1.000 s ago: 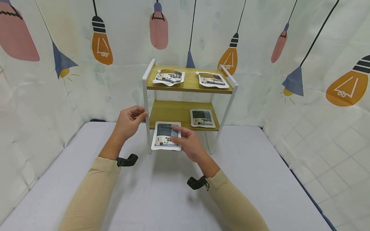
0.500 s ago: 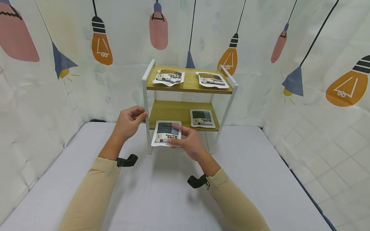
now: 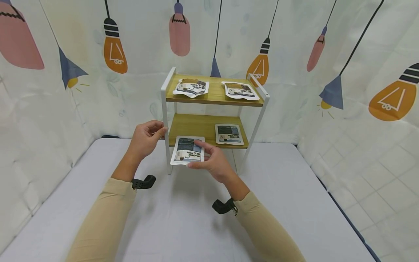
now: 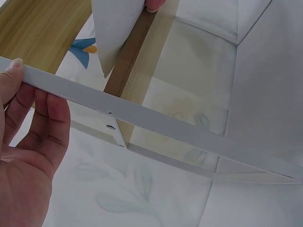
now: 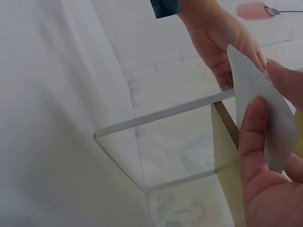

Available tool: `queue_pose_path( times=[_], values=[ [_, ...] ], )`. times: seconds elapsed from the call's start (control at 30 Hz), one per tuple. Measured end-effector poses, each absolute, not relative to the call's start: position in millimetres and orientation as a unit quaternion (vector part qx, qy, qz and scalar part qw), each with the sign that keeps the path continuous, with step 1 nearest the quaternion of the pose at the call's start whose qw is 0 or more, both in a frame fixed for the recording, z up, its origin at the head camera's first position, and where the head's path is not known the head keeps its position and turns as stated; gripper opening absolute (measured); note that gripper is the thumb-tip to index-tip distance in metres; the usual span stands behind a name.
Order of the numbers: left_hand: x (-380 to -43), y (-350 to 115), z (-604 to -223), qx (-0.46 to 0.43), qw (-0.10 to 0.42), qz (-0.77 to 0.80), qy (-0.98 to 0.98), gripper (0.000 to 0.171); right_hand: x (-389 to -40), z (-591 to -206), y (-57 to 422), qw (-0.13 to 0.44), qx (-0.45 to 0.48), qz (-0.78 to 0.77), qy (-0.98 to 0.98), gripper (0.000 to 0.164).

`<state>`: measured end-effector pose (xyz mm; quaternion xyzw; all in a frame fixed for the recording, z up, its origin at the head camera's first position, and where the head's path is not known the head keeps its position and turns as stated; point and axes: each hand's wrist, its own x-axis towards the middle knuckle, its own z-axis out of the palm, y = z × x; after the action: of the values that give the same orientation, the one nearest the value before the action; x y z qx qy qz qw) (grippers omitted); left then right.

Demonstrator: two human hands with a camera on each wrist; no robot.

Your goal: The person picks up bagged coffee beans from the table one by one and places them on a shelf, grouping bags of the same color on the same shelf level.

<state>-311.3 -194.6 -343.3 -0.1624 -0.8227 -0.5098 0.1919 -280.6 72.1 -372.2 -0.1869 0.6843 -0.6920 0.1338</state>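
A small two-tier shelf rack has white metal sides and wooden boards. My left hand (image 3: 146, 140) pinches its white left front post (image 4: 85, 90) between thumb and fingers, level with the lower board (image 3: 193, 125). In front of that board's left end, my right hand (image 3: 214, 160) holds a flat white-edged pouch (image 3: 188, 151) by its right side. The printed face is up, and the far edge overlaps the board's front in the head view. From the right wrist view, the pouch's plain white underside (image 5: 262, 109) shows with a finger pressed against it.
Another printed pouch (image 3: 229, 134) lies on the lower board's right side. On the top board (image 3: 214, 82) sit a left pouch (image 3: 191, 87) and a right pouch (image 3: 240, 90). The rack stands on a white-covered table (image 3: 278, 203) before a lamp-patterned curtain (image 3: 137, 91).
The held pouch has shifted slightly up and toward the lower board. My right thumb has slid from its printed face to its near edge. The left hand stays on the post.
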Motion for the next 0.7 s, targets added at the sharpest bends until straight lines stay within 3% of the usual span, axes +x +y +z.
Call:
queue_pose_path(
  times=[0.3,0.7],
  values=[
    [-312.0,-194.9,-344.3,-0.158,0.189,-0.506,-0.826,0.030,-280.0,-371.3,70.6,0.138,-0.203,-0.692,0.679,0.090],
    [-311.6,-196.0,-344.1,-0.164,0.184,-0.513,-0.822,0.032,-281.3,-370.3,67.2,0.125,-0.189,-0.696,0.681,0.085]
  ],
)
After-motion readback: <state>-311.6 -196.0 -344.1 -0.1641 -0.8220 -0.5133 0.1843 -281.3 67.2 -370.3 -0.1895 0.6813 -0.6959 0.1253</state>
